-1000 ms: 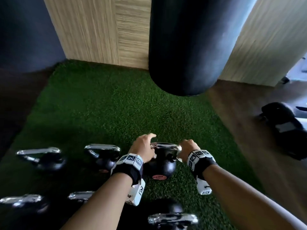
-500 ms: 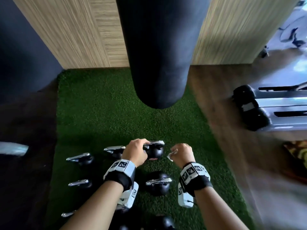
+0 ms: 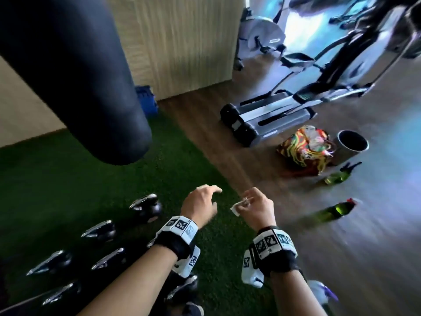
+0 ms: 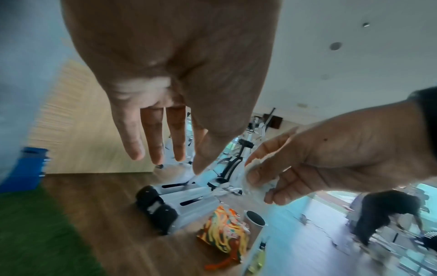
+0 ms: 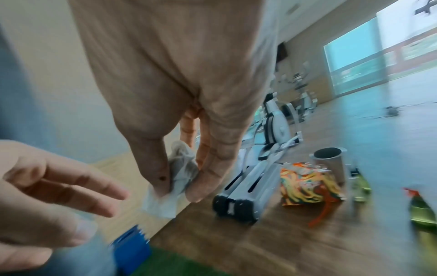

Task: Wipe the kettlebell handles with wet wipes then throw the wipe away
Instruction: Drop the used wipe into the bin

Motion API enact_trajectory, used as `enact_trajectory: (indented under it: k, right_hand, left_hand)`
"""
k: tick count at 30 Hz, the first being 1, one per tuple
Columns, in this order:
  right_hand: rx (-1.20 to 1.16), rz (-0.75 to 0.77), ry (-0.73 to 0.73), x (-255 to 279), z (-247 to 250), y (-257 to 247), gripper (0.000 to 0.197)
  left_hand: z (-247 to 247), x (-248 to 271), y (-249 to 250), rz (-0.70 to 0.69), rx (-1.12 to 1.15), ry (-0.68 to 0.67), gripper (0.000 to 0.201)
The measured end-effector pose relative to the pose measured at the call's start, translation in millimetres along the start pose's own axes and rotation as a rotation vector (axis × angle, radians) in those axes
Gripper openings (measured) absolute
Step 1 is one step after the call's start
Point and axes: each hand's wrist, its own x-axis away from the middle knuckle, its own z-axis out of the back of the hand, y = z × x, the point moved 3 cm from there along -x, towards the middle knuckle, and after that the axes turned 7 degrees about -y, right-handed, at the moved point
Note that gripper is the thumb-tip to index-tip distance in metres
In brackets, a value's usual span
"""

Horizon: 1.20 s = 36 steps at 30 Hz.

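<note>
My right hand (image 3: 252, 205) pinches a crumpled white wet wipe (image 3: 237, 207) (image 5: 175, 177) (image 4: 254, 179) between thumb and fingers, raised above the edge of the green turf. My left hand (image 3: 201, 201) (image 4: 165, 134) hangs beside it with fingers spread and relaxed, holding nothing. Several black kettlebells (image 3: 145, 207) with chrome handles (image 3: 98, 229) stand on the turf at the lower left, below and behind both hands. A grey cylindrical bin (image 3: 350, 143) (image 5: 329, 158) (image 4: 255, 221) stands open on the wooden floor at the right.
A black punching bag (image 3: 75, 76) hangs at the upper left. A colourful bag (image 3: 305, 149) lies beside the bin, with green spray bottles (image 3: 337, 208) near it. Gym machines (image 3: 284, 106) and a blue crate (image 3: 147, 101) stand further back. Another person (image 4: 383, 211) bends over at the far right.
Both hands have lifted off the kettlebell handle. My left hand has let go and spread out. The view has swung right toward the wooden floor and the bin.
</note>
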Motion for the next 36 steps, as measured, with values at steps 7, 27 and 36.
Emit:
enact_trajectory:
  k: [7,27,36]
  right_hand:
    - [-0.108,-0.258,0.246,126,150,175,0.028]
    - [-0.418,-0.964,0.659,393,231,535,0.029]
    - [-0.591,-1.173,0.618,342,169,691,0.035]
  left_hand:
    - [-132,39,190,-0.271,-0.065,-0.15,0.045]
    - [-497,155,427,-0.633,-0.426,-0.818,0.043]
    - [-667,72,403,-0.475,-0.494,-1.007,0.046]
